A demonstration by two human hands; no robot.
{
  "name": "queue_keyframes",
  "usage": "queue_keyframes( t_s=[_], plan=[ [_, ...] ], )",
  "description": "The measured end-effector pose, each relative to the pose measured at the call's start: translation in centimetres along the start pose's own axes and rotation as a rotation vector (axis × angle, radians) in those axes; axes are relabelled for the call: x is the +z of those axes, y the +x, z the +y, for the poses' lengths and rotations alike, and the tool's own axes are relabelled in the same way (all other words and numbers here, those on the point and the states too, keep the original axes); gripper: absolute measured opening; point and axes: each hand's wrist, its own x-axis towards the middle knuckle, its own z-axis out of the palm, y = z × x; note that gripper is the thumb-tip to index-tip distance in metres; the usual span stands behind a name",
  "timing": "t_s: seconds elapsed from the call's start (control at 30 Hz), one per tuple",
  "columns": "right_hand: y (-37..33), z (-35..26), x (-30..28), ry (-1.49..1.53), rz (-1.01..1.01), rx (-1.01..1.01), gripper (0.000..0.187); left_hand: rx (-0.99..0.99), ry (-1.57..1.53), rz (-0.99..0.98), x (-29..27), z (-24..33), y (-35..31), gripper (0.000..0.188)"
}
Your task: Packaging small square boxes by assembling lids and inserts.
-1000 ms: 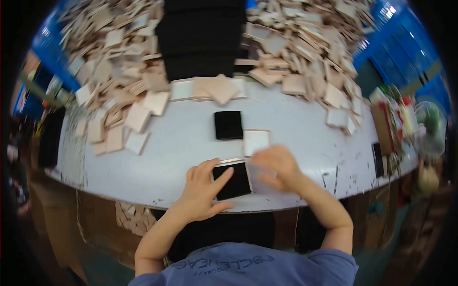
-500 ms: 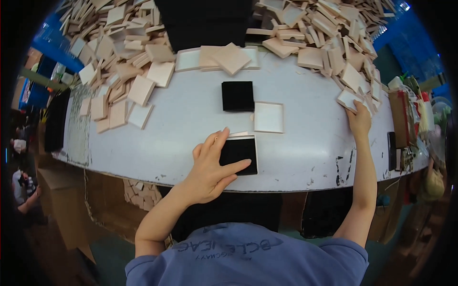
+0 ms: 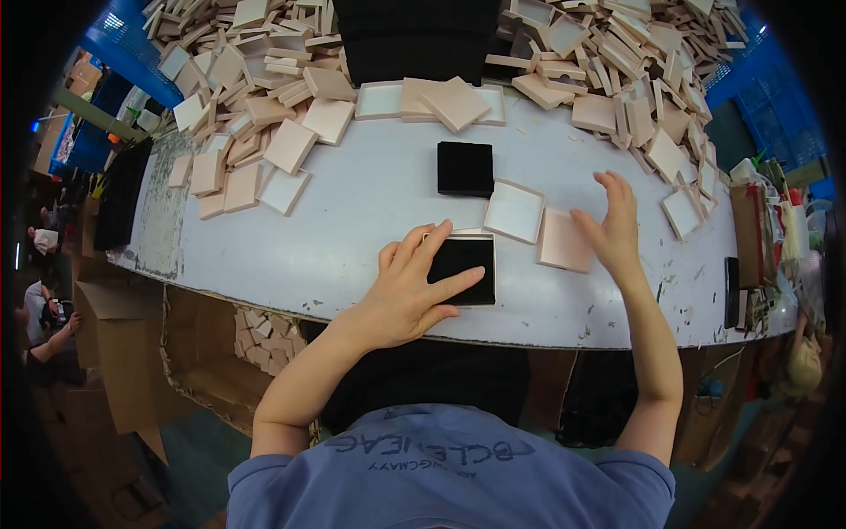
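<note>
My left hand [image 3: 405,286] lies with spread fingers over a shallow box tray with a black insert [image 3: 467,269] near the table's front edge. Its fingertips touch the insert and the tray's rim. Fingers apart and holding nothing, my right hand [image 3: 621,225] is just above the table beside a pale pink box piece [image 3: 561,245], which lies with its outer face up. Left of that piece is an open box half [image 3: 515,212], its white inside showing, turned slightly askew. Behind it sits a stack of black square pads [image 3: 465,168].
Heaps of pale pink box halves rise at the back left [image 3: 264,115] and back right [image 3: 643,106]. A few more box halves [image 3: 454,104] line the back middle. A phone-like dark slab [image 3: 731,291] and a tool box [image 3: 749,227] stand at the right edge.
My right hand has come from the right heap toward the middle, and a pink box piece now lies there. The white-lined half beside it has turned askew. My left hand stays on the tray.
</note>
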Motion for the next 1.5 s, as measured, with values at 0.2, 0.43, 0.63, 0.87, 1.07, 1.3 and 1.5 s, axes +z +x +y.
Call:
queue_keyframes(
  t_s=[0.2, 0.43, 0.63, 0.87, 1.07, 1.3, 1.5],
  plan=[
    [-2.2, -9.1, 3.9, -0.008, -0.319, -0.588, 0.024, -0.037, -0.184, 0.106, 0.8, -0.5, -0.3, 0.072],
    [-1.8, -9.2, 6.2, -0.029, -0.399, -0.544, 0.020, 0.004, -0.243, 0.163, 1.0, -0.8, -0.4, 0.073],
    [-2.1, -8.5, 7.0, 0.003, -0.278, -0.594, 0.022, -0.035, -0.056, 0.014, 0.4, -0.1, 0.0, 0.057],
    [-1.3, -3.3, 0.6, -0.265, -0.395, -0.262, 0.082, 0.008, 0.060, 0.003, -0.1, 0.3, -0.2, 0.050],
    [-4.6, 3.1, -0.3, -0.411, -0.363, -0.117, 0.098, -0.043, 0.026, 0.003, -0.2, 0.3, 0.1, 0.061],
    [-2.0, -4.5, 2.7, 0.066, -0.276, -0.447, 0.088, -0.030, -0.156, 0.193, 1.4, -1.1, -0.6, 0.079],
    [-1.4, -8.9, 7.2, -0.026, -0.493, -0.703, 0.074, 0.048, -0.173, 0.529, 3.5, -2.7, -1.8, 0.093]
  ],
)
